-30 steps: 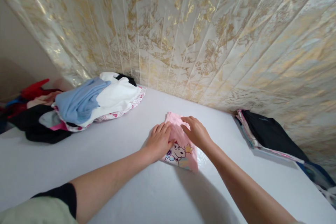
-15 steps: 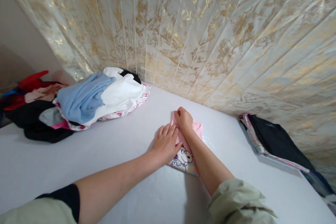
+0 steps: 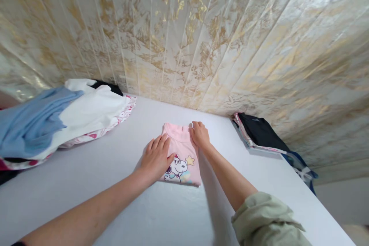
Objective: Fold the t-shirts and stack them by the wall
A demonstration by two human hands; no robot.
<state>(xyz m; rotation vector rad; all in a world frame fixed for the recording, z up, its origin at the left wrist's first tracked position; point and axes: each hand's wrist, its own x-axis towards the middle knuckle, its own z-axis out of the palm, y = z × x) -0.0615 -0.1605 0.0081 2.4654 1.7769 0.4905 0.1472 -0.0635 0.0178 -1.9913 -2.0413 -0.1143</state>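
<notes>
While the left hand (image 3: 156,157) lies wide and flat on the Snoopy shirt (image 3: 184,148) at nine o'clock, the right hand (image 3: 200,134) bends at one o'clock; I can't tell if it pinches.

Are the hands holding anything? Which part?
The left hand lies on the left side of the pink shirt, not gripping. The right hand touches its top right corner; pinching can't be told.

A pink shirt (image 3: 183,149) is lying flat on the white tabletop (image 3: 161,215), folded into a neat rectangle — its round neckline (image 3: 177,135) is pointing far, while a white cartoon dog (image 3: 179,166) and yellow star (image 3: 190,160) are facing up, nearer.
</notes>
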